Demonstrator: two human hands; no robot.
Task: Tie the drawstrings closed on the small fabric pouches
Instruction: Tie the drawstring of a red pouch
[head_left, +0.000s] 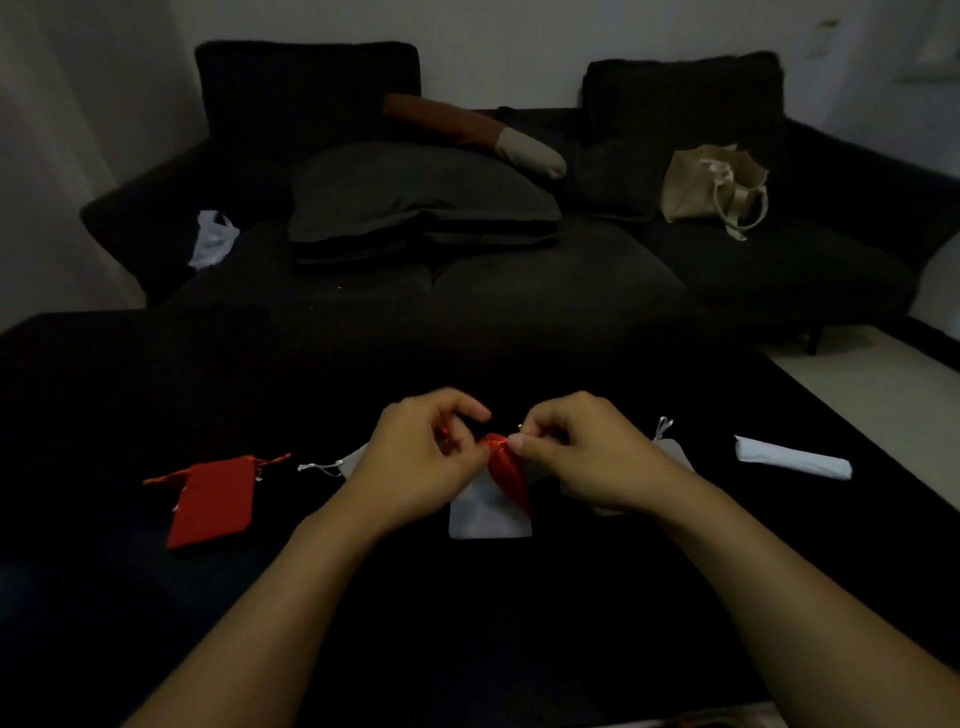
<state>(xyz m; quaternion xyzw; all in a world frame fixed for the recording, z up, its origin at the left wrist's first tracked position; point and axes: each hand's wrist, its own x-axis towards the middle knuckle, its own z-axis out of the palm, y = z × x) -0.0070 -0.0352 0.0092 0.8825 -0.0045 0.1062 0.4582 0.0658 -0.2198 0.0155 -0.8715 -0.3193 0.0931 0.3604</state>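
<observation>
**Both hands raised together, fingers pinched**

Two bare forearms reach forward from the lower corners and converge toward the middle. The left hand (426, 457) is curled, thumb and fingers pinched at its inner side. The right hand (582, 452) mirrors it, thumb pressed against curled fingers. Their fingertips nearly meet, knuckles facing up and outward.

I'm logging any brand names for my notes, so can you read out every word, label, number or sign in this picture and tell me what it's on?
None: no readable text shows anywhere in this dim view.
The held red pouch, the red pouch lying on the table and the grey pouch are plain.
The beige tote bag on the sofa shows no print.
The wall fixture is too blurred to tell.
</observation>
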